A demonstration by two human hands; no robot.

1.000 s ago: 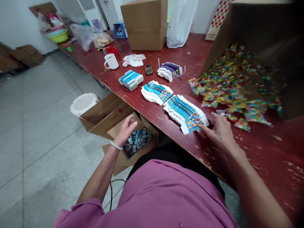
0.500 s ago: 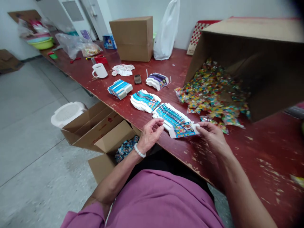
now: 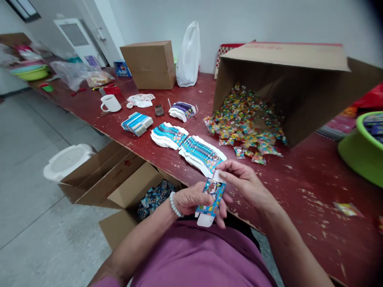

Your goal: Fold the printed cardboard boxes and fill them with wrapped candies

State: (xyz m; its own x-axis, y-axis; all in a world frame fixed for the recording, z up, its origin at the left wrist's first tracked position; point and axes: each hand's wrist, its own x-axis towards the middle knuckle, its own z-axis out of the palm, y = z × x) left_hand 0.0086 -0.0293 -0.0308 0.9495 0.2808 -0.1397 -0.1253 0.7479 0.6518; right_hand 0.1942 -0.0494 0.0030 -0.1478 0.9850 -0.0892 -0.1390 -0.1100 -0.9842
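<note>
A small blue printed carton [image 3: 214,191] with white end flaps is held up in front of my body, past the table's front edge. My left hand [image 3: 199,201] grips it, thumb across the printed face and fingers behind. At its upper end, my right hand [image 3: 243,181] pinches a white flap between thumb and fingers. Just beyond the hands lies a fanned row of flat blue cartons [image 3: 203,153], with a second blue row [image 3: 169,134] to its left. Farther back are a purple stack of cartons [image 3: 182,110] and a blue-and-white stack [image 3: 137,123].
A large cardboard box [image 3: 284,56] lies on its side, spilling small candy packets [image 3: 248,119] onto the red table [image 3: 299,199]. An open floor box [image 3: 134,187] holds blue packs. A white mug [image 3: 111,103], white bag [image 3: 189,56] and green basin [image 3: 359,151] stand around.
One carton has come off the front of the blue row and moved toward my body. My left hand has closed on it, while my right hand keeps its flap. The view has turned right.
</note>
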